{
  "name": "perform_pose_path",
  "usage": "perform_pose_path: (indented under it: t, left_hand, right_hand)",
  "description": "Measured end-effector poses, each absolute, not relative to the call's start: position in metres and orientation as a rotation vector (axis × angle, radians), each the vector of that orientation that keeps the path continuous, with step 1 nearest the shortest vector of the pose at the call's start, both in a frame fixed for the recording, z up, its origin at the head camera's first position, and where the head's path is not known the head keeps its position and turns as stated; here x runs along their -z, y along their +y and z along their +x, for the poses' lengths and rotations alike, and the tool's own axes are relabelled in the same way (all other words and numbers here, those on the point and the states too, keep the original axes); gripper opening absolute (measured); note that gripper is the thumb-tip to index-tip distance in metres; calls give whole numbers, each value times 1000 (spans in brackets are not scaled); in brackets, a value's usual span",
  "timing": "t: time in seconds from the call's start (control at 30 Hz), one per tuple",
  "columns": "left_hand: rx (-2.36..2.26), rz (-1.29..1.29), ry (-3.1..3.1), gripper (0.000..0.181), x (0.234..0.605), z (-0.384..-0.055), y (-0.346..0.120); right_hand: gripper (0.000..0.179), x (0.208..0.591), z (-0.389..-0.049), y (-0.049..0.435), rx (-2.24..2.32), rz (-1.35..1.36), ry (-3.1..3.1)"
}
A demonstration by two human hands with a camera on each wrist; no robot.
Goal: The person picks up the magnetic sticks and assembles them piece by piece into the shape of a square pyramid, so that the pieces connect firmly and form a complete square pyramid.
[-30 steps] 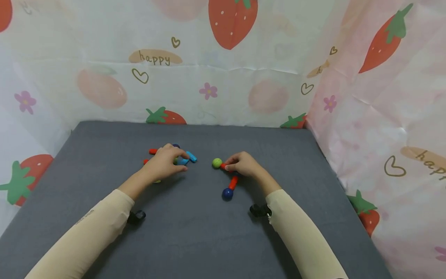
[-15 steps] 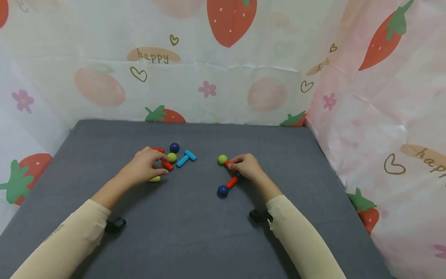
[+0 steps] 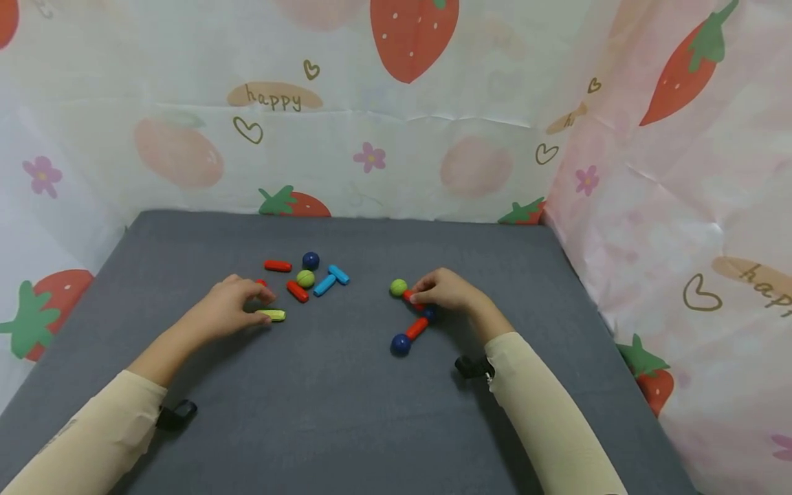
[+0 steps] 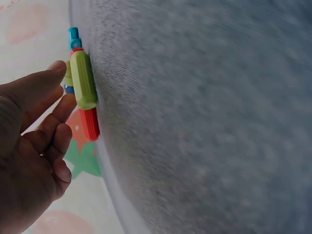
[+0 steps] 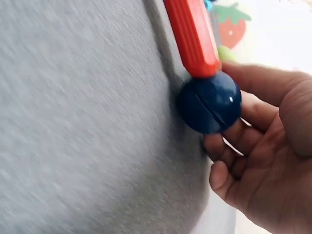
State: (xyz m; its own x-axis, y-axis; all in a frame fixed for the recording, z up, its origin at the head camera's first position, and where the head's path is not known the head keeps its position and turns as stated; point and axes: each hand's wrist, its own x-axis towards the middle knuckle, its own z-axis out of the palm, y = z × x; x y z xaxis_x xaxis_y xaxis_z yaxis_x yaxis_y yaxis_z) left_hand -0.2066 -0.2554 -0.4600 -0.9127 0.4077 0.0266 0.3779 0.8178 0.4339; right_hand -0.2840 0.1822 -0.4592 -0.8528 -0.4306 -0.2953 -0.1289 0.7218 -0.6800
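My left hand (image 3: 225, 311) is held low at the left, thumb and fingers apart, with the thumb tip right at the end of a yellow-green rod (image 3: 273, 315). In the left wrist view that ridged rod (image 4: 84, 80) stands just beyond the fingertips. My right hand (image 3: 454, 292) pinches a red rod (image 3: 409, 295) of a joined toy chain. A green ball (image 3: 399, 288) caps the far end of the chain. A dark blue ball (image 5: 209, 102) links it to a second red rod (image 5: 192, 39), which ends in another blue ball (image 3: 400, 344).
Loose pieces lie beyond the left hand: red rods (image 3: 298, 291), light blue rods (image 3: 324, 285), a green ball (image 3: 306, 278) and a dark blue ball (image 3: 311, 260). A grey cloth (image 3: 346, 412) covers the table, and a strawberry-print curtain (image 3: 408, 124) encloses it.
My left hand has moved left and nearer, from over the loose pieces to the yellow-green rod, uncovering several pieces. My right hand and the chain have shifted slightly right.
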Motion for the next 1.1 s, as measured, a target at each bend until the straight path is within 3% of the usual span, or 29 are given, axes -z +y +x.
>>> perform_pose_path:
  t: [0.7, 1.1]
  left_hand:
    - [-583, 560, 2905, 22, 463, -207, -253]
    - [-742, 576, 2934, 18, 443, -221, -202]
  right_hand:
    - [27, 467, -269, 176, 1076, -202, 2557]
    - [26, 471, -268, 178, 1100, -142, 2560]
